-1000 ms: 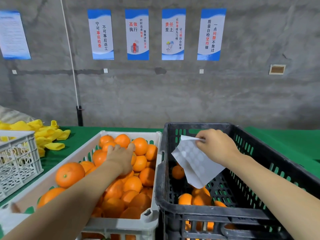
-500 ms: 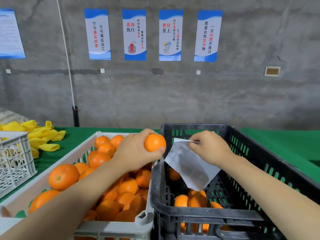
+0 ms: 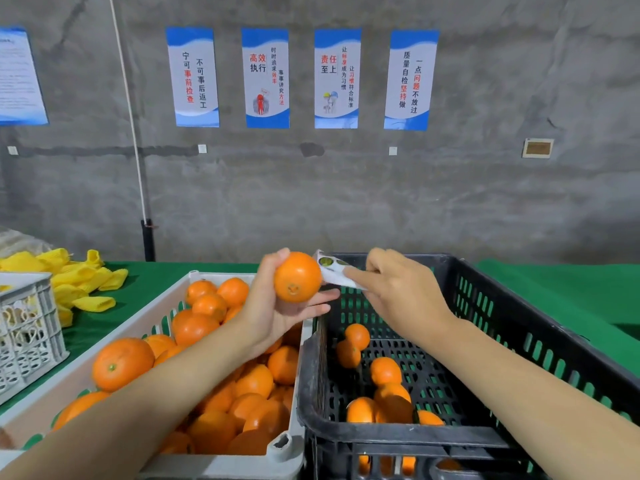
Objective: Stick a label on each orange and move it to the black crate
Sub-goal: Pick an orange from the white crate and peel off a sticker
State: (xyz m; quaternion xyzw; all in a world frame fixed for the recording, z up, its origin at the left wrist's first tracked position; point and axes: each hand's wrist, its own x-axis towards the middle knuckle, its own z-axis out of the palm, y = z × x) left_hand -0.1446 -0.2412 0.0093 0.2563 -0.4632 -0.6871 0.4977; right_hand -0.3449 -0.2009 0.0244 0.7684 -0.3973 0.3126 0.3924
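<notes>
I hold the orange (image 3: 298, 277) in my left hand (image 3: 273, 310), fingers curled round its underside, above the seam between the white crate (image 3: 138, 327) and the black crate (image 3: 519, 306). My right hand (image 3: 401, 296) pinches the label sheet (image 3: 332, 271) just right of the fruit. I judge it best to turn smooth peel toward the sheet, clear of the stem dimple, then press a label (image 3: 326, 261) flat. Most of the sheet hides behind fruit and hand, as do my right fingertips. Whether the crated oranges (image 3: 384, 370) carry labels, I cannot tell.
</notes>
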